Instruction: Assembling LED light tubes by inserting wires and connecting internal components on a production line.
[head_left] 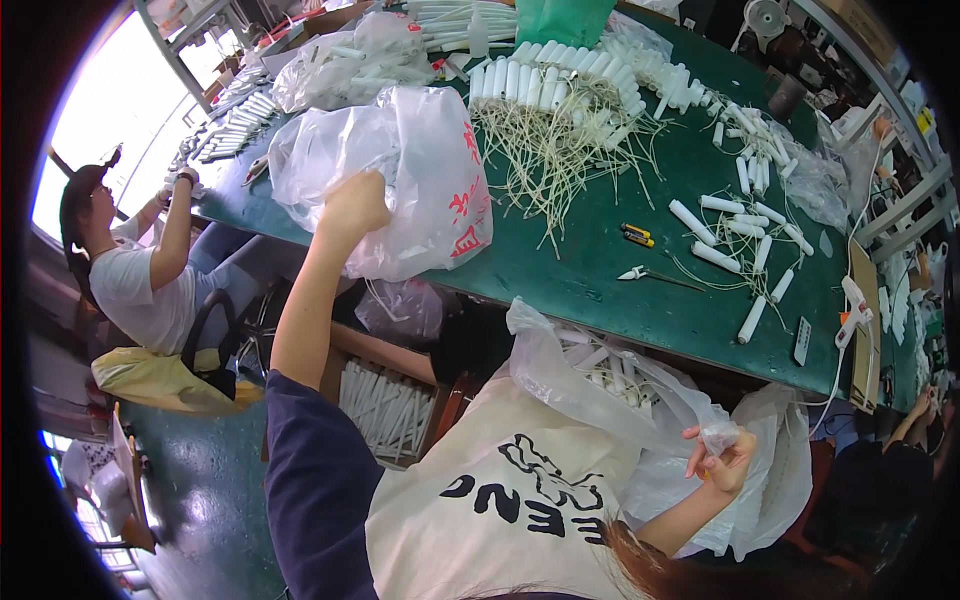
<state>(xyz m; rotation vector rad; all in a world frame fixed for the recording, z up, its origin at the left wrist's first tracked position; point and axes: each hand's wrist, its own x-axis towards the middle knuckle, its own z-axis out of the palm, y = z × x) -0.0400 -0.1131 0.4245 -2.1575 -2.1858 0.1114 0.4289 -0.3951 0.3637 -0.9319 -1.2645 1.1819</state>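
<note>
The left hand (352, 205) has its grip closed on a big white plastic bag (400, 170) lying on the green counter (600, 260). The right hand (722, 457) pinches the edge of a clear bag (590, 385) of white tubes, low in front. Beyond the big bag lie white tubes (560, 80) and thin sticks (555, 150).

Left hand (352, 205) grips big white plastic bag (400, 175) with red print, near edge of green table (620, 270). Right hand (722, 458) pinches corner of clear bag (600, 385) on lap, white tubes inside. White tubes (560, 80) and pale strings (560, 150) piled far on table. Snips (655, 275) right of centre. Co-worker (140, 270) seated far left.
</note>
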